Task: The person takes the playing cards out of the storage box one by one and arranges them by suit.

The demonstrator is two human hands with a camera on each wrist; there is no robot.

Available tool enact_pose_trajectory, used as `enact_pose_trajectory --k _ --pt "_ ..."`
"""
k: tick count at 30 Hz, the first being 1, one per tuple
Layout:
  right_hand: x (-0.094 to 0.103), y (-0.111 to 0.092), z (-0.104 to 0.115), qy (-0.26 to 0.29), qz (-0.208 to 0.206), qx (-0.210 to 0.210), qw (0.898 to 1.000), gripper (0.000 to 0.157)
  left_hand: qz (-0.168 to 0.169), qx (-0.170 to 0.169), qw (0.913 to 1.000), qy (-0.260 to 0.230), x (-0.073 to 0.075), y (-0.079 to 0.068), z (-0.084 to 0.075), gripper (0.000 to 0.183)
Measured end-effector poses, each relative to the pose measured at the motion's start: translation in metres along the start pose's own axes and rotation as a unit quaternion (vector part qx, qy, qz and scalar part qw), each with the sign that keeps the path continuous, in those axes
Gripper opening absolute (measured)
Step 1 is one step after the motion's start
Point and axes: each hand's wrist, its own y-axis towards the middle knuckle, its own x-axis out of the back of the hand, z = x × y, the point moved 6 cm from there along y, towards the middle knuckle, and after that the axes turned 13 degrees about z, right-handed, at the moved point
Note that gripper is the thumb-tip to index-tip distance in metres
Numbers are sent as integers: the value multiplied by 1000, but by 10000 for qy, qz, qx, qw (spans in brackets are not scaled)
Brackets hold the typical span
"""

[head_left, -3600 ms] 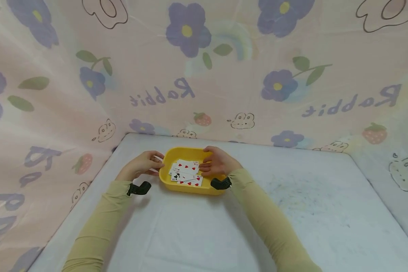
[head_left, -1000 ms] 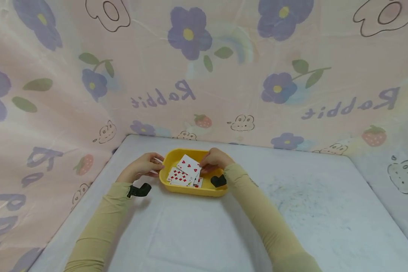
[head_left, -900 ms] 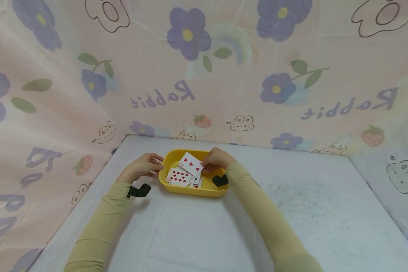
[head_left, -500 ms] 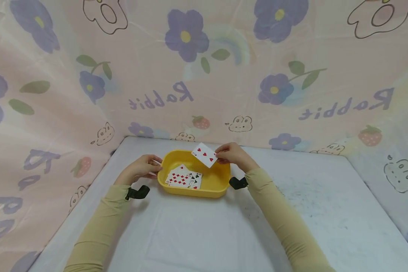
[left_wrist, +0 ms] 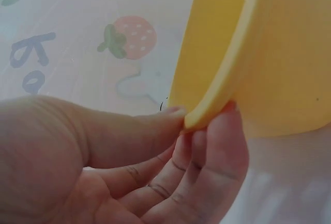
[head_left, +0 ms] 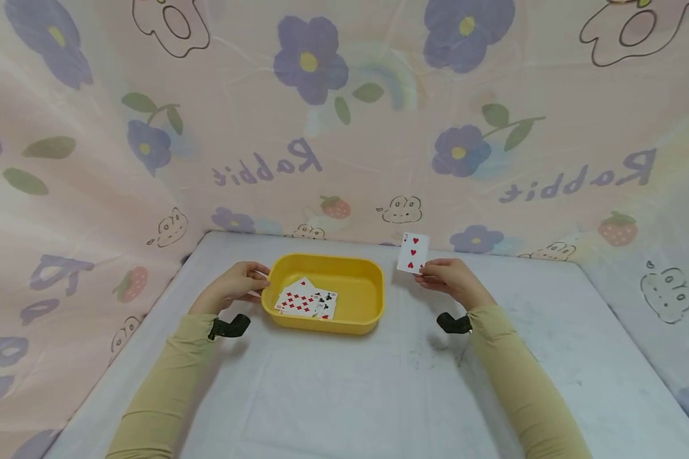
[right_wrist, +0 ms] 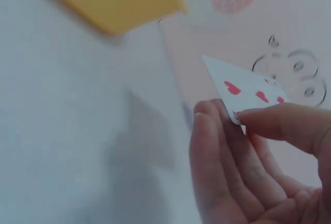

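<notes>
A yellow plastic tub [head_left: 344, 326] stands toward the back of the table. Several playing cards [head_left: 298, 304] lie face up and overlapping in its left part. My left hand [head_left: 233, 285] pinches the tub's left rim between thumb and fingers, which the left wrist view shows close up on the rim [left_wrist: 220, 92]. Right of the tub, my right hand [head_left: 453, 280] pinches a three of hearts playing card [head_left: 413, 253] by its lower corner. The card is tilted up off the table, and in the right wrist view the thumb presses its corner against the fingers.
A white cloth covers the table [head_left: 321, 395], with dark smudges right of the middle. Patterned fabric curtains [head_left: 344, 127] rise behind and at both sides. A black wrist camera [head_left: 453, 323] sits on the right wrist, another black wrist camera [head_left: 229, 326] on the left.
My right hand has lifted the three of hearts out of the tub and carried it right, past the rim. The left hand has stayed on the tub.
</notes>
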Motion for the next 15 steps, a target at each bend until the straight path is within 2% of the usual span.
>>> enact_pose_trajectory --k 5,10,15 --pt "10 2 -19 274 16 -161 9995 41 -50 -104 9999 116 4 1 1 38" --pt "14 8 -31 -93 -164 -390 9991 36 -117 -44 9998 129 5 1 2 37" --pt "8 13 -35 -291 -193 -585 9977 34 -117 -25 9998 169 4 2 3 37"
